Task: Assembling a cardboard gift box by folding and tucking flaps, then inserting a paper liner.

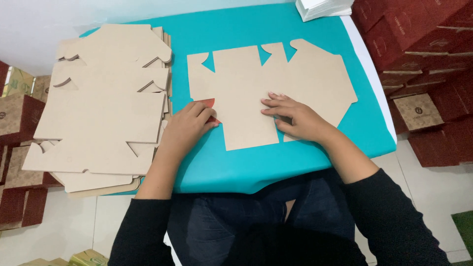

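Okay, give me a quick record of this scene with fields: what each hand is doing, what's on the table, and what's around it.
Left hand: folding up a red-faced flap at the left edge of the flat cardboard blank
Right hand: pressed flat on the blank, fingers spread
Table: covered in teal
Left of blank: stack of unfolded blanks
Far edge: white stack
Right of table: dark red boxes

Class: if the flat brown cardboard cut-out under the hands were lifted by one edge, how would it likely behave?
The cardboard cut-out looks thin and wide, so probably light and saggy. Its left flap is already folding under the left hand, so it likely bends at creases. Lying flat, it won't roll.
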